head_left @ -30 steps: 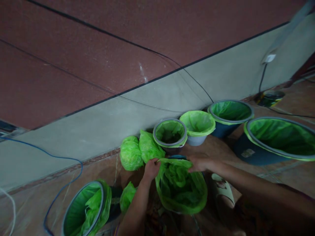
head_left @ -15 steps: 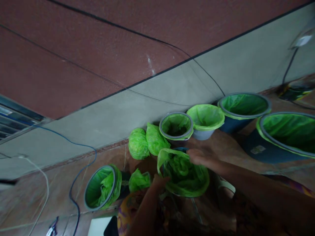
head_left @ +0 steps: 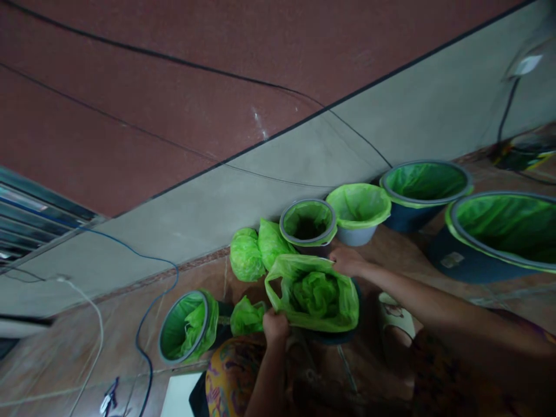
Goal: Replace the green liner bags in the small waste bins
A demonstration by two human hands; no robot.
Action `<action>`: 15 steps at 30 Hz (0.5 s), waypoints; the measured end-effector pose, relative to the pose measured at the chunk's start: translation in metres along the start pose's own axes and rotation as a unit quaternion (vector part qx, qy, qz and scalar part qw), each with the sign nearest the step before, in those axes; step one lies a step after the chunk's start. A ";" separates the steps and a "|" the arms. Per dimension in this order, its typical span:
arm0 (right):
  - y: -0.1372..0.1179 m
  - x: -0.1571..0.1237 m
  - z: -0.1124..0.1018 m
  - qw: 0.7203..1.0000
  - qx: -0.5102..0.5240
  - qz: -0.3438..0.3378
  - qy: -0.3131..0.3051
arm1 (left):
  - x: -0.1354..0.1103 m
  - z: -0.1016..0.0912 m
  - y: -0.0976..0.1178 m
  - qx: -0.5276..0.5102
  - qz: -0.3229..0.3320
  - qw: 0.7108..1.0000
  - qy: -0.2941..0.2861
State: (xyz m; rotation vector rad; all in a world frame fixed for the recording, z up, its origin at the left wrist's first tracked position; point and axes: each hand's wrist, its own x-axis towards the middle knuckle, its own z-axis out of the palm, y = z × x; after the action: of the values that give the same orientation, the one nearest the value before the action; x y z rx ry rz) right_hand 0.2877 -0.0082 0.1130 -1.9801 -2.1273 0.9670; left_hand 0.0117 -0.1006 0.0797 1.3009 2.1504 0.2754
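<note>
A green plastic bag (head_left: 347,289) stands stretched open above a dark bin (head_left: 332,337), its mouth pulled into a rough square. More crumpled green plastic lies bunched inside it. At the bag's near left corner my left hand (head_left: 275,326) is closed on the edge. My right hand (head_left: 346,262) grips the far right edge, knuckles up. Most of the bin is hidden under the bag. Just left of my left hand sits a bunched green bag (head_left: 247,317).
Along the wall stand a small lined bin (head_left: 308,240), a pale lined bin (head_left: 357,234) and two larger blue bins (head_left: 402,215) (head_left: 460,265). Two filled green bags (head_left: 247,255) lean there. A lined bin (head_left: 164,336) lies tipped at left, near a blue cable (head_left: 145,313).
The bag's edge has come up off the bin's rim and is drawn taut between my hands. My left hand has shifted slightly left and my right hand slightly up.
</note>
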 end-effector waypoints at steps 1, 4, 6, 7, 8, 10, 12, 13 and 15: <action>0.001 -0.002 -0.005 1.000 0.016 -0.014 0.006 | 0.001 -0.004 0.004 -0.005 0.007 1.000 0.010; 0.007 -0.008 -0.016 0.995 0.085 -0.030 0.037 | 0.001 -0.006 0.013 -0.048 0.054 0.997 0.029; 0.011 -0.012 -0.015 0.993 0.115 -0.011 0.032 | 0.001 -0.002 0.017 -0.090 0.063 0.994 0.028; 0.013 -0.014 -0.013 0.993 0.112 -0.005 0.021 | 0.002 0.001 0.018 -0.109 0.058 0.992 0.022; 0.016 -0.015 -0.009 0.995 0.099 -0.006 0.007 | 0.003 0.004 0.019 -0.127 0.050 0.990 0.015; 0.022 -0.015 0.001 0.998 0.064 -0.021 -0.015 | 0.005 0.009 0.018 -0.166 0.045 0.985 -0.002; 0.031 -0.012 0.012 0.997 0.069 -0.018 -0.009 | 0.007 0.011 0.016 -0.194 0.051 0.980 -0.009; 0.037 -0.010 0.017 0.997 0.079 -0.008 -0.002 | 0.007 0.011 0.014 -0.203 0.052 0.978 -0.006; 0.049 -0.004 0.027 0.994 0.105 0.013 0.018 | 0.007 0.009 0.009 -0.209 0.048 0.977 -0.003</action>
State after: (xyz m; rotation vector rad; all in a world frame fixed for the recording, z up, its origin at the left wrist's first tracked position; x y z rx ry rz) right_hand 0.3184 -0.0238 0.0693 -1.9135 -1.8977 1.0985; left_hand 0.0214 -0.0907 0.0741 1.1544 1.8905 0.7200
